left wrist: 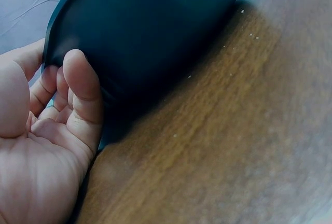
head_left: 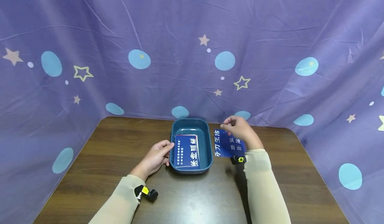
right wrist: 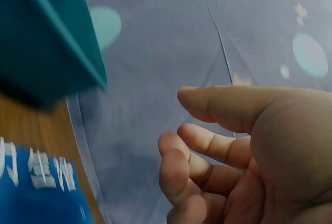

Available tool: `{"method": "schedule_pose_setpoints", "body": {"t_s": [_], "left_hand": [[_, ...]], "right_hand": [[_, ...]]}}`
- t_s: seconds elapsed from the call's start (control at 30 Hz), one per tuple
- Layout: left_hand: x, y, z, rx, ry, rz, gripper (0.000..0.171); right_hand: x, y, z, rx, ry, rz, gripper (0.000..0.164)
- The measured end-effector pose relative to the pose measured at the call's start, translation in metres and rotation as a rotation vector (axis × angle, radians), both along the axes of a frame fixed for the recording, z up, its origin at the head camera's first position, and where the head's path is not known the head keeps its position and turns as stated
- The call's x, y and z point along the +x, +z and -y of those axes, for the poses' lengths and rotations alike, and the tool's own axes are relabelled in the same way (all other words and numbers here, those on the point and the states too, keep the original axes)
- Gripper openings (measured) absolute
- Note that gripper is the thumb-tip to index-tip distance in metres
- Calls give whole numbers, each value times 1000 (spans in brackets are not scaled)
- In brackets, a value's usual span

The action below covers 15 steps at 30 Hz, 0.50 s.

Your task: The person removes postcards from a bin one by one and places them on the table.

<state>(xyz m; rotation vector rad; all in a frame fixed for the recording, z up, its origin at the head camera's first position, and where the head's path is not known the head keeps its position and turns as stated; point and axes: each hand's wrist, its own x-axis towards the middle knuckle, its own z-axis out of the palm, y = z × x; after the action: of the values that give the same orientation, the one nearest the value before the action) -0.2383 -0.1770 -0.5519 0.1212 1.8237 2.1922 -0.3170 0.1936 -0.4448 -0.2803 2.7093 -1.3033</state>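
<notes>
A dark teal rectangular tray [head_left: 192,127] stands at the middle of the table, and blue cards [head_left: 185,152] with white Chinese characters lie inside it, leaning to its left side. My left hand [head_left: 156,157] grips the tray's left rim, thumb on top and fingers against the outer wall [left wrist: 150,32]. To the right of the tray, a blue card [head_left: 222,148] with white characters lies on the table, partly covered by my right arm. Above that card's far edge hovers my right hand [head_left: 238,128]. Its fingers are loosely bent, with nothing between thumb and fingertips in the right wrist view.
The brown wooden table [head_left: 120,147] has rounded far corners. A purple curtain [head_left: 180,94] with stars and blue spots hangs close behind it and along both sides. Black straps with small devices [head_left: 145,191] are on both wrists.
</notes>
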Motion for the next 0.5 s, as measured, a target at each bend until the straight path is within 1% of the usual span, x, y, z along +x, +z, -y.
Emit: {"method": "schedule_pose_setpoints", "body": {"t_s": [0.13, 0.23, 0.4, 0.5], "left_hand": [[1, 1, -2, 2, 2, 6, 34], [1, 1, -2, 12, 0, 8, 33], [-1, 0, -1, 12, 6, 6, 31], [-2, -1, -2, 4, 7, 5, 32]], "right_hand": [[4, 4, 27, -21, 70, 3, 25], [6, 8, 51, -24, 129, 31, 23], [4, 13, 89, 45, 219, 81, 27], [0, 13, 105, 112, 250, 122, 32]]}}
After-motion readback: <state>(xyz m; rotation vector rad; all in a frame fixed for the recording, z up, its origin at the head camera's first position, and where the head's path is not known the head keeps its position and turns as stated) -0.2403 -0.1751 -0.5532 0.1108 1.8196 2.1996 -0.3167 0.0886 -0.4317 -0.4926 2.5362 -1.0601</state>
